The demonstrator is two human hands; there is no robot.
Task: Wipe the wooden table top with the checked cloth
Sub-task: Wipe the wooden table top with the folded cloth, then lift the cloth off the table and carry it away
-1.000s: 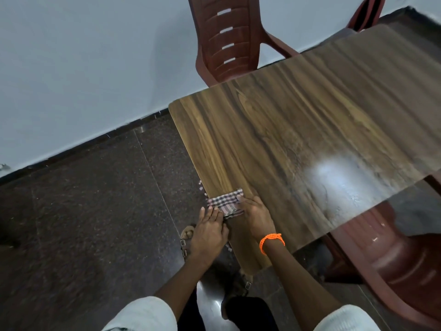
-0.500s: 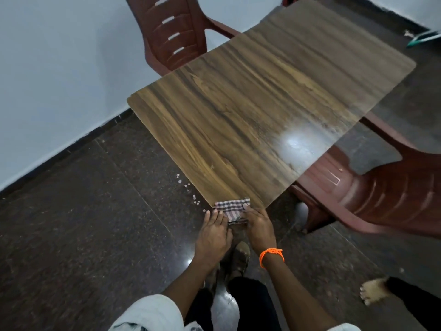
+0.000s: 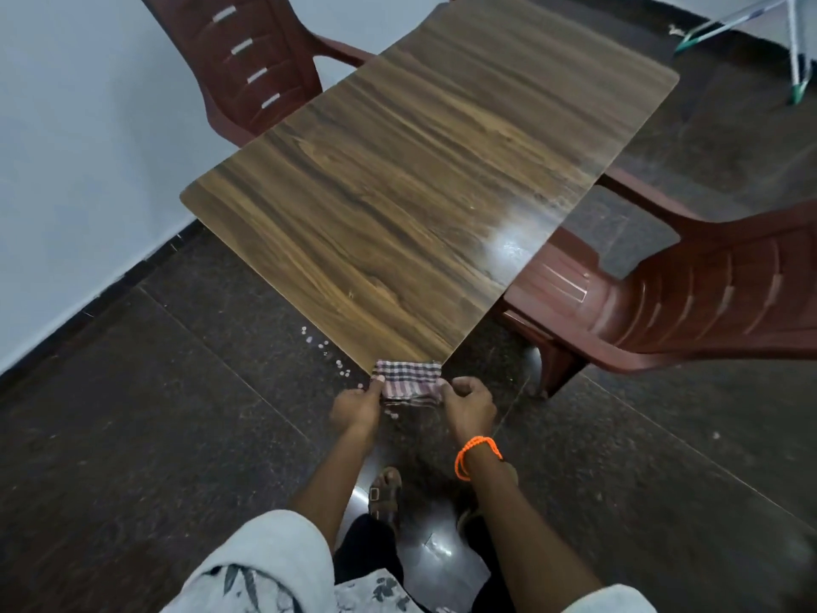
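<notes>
While I stood at the near corner of the counter (image 3: pixel 398 205), my left hand (image 3: pixel 359 407) was pinched shut on the left end of the checked cloth (image 3: pixel 409 382). That hand hung off the counter, over the dark floor (image 3: pixel 146 413), where small white crumbs (image 3: pixel 325 347) lay just beside the counter edge. The cloth was folded into a narrow band, its far edge resting on the very corner of the wooden top and its near part sagging between my hands. My right hand (image 3: pixel 471 404), with an orange bead bracelet (image 3: pixel 475 455) at the wrist, was closed on the cloth's right end.

I judged the risks this way. With so little of the cloth on the wood, a pull toward me would drag it off the corner altogether. Held taut between two pinches, it would skim the surface rather than press on it, and the glossy patch toward the right edge could go unwiped. Any crumbs pushed to the edge would only join those on the floor. The maroon plastic chair (image 3: pixel 689 298) tucked close at the right might block my reach along that side.
</notes>
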